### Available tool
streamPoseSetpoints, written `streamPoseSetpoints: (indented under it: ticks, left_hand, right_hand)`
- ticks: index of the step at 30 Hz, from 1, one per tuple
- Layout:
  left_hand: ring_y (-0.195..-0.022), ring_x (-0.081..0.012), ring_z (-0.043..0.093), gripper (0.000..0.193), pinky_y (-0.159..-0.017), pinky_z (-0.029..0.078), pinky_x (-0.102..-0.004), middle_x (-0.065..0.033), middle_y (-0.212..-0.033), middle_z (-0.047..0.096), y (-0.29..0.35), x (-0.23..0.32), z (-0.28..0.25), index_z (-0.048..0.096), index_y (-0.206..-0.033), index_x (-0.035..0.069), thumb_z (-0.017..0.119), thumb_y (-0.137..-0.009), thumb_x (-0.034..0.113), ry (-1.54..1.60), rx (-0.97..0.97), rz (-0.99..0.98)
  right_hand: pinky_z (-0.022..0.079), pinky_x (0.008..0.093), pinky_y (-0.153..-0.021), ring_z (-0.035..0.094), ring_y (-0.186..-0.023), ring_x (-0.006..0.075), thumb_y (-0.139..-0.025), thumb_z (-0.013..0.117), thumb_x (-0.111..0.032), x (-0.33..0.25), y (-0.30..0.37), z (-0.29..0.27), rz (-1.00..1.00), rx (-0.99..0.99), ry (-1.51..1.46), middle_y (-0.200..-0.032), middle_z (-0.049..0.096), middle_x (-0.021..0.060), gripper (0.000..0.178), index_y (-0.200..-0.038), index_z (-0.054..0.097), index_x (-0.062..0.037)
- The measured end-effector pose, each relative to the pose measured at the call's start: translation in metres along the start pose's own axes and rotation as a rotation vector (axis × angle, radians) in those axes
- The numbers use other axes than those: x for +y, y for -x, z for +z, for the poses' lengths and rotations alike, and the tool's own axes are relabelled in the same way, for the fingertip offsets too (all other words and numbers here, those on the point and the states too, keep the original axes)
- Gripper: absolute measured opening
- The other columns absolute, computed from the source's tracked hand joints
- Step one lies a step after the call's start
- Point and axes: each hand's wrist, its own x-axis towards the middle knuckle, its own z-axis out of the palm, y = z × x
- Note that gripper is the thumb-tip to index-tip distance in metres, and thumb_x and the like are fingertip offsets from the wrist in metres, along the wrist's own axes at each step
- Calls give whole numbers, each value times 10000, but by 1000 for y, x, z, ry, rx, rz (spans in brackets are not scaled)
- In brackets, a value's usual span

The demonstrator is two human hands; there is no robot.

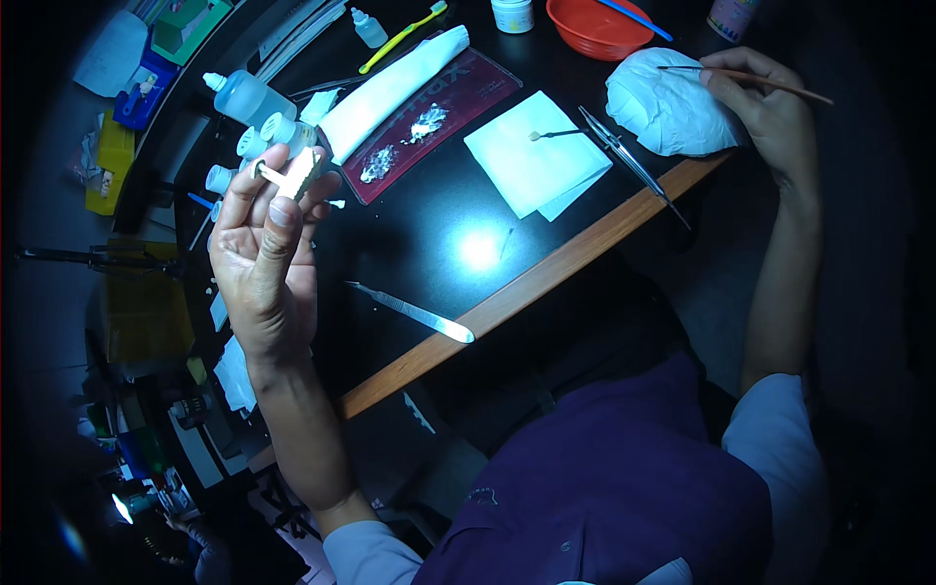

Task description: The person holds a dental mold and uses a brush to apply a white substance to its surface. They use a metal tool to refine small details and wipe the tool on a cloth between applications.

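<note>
My left hand (263,258) is raised above the left side of the dark table, its thumb and fingers closed on a small pale dental model piece (306,174). Its finer shape is lost in the glare. At the far right, my right hand (780,122) pinches a thin brush (807,93) with a brown wooden handle. The brush tip points left, over a crumpled white tissue pad (665,109). Beside that pad lie metal tweezers (624,156). A folded white paper (507,161) bears a small dark-handled tool (561,134). Nearer me rests a metal scalpel handle (419,314).
A dark red slab (478,93) carries white smears (427,123) and a rolled white towel (390,93). Bottles (252,96) crowd the left. Farther back are a yellow toothbrush (402,39), a white jar (513,15) and a red bowl (590,34). A wooden edge (546,270) borders the table.
</note>
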Motion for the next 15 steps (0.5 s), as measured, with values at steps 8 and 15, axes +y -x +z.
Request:
streamPoseSetpoints:
  ticks: [8, 15]
  left_hand:
    - [-1206, -244, 602, 588, -1071, 454, -367, -285, -1348, 575, 5, -1, -5, 411, -1425, -88, 685, -972, 170, 34, -5, -31]
    - [-1145, -255, 645, 525, -955, 487, -322, -276, -1287, 624, -5, 4, 14, 446, -1395, -59, 680, -947, 82, 204, -71, -36]
  right_hand:
    - [396, 219, -643, 603, -714, 68, -919, 739, -214, -23, 2, 5, 231, 210, 101, -734, 667, 0, 244, -811, 694, 0]
    - [457, 262, -841, 647, -943, 154, -956, 562, -17, -127, 26, 70, -137, 213, -493, -1044, 695, 141, 214, -1120, 675, 64]
